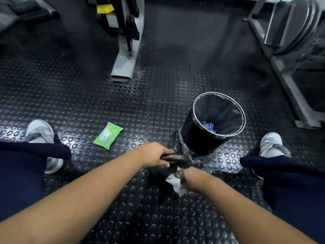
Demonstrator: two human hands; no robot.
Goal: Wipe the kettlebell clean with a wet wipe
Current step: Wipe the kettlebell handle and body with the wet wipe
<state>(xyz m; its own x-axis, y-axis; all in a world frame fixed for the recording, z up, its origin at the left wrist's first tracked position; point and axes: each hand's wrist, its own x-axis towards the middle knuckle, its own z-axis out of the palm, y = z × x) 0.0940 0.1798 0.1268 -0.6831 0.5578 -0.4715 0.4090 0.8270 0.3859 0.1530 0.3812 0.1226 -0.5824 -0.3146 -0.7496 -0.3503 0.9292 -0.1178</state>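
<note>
A dark kettlebell [177, 158] stands on the studded rubber floor between my knees. My left hand [154, 156] grips its handle from the left. My right hand [191, 178] holds a white wet wipe [175, 184] against the kettlebell's near right side. The hand looks blurred. Most of the kettlebell's body is hidden under my hands and in shadow.
A green wet wipe pack [108, 135] lies on the floor to the left. A black bin [197, 136] with a liner and blue scraps stands just beyond the kettlebell. Grey gym machine frames [125, 64] rise at the back and at the right [288, 80]. My feet flank the spot.
</note>
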